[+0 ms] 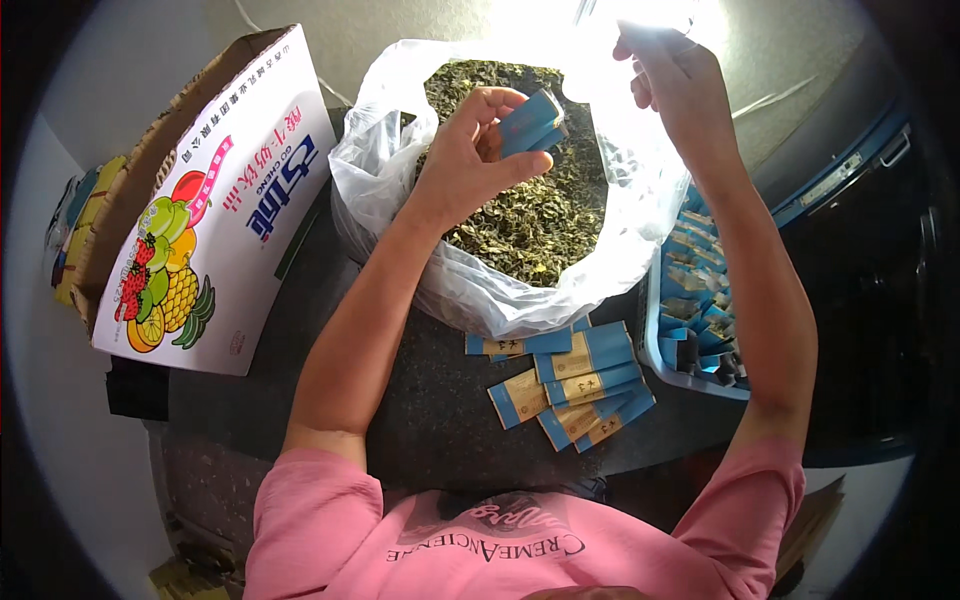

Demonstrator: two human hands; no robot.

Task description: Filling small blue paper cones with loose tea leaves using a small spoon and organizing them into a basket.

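Note:
My left hand (462,160) is closed around a small blue packet (530,122), holding it over a large white plastic bag (385,190) full of dried, crumbled green leaves (525,235). The packet is tilted, and a pale edge shows at its top. Up at the far right, beside a bright light, is my right hand (682,85) with its fingers curled. Glare washes out its fingertips, so whatever they hold cannot be made out. Several flat blue-and-tan packets (590,380) lie overlapped on the dark table, just in front of the bag.
A light blue plastic basket (655,345) at the right holds many blue packets standing close together. On the left leans a white cardboard box (215,220) printed with fruit. The dark speckled table (430,410) lies beneath. Dark equipment with a handle (893,150) stands far right.

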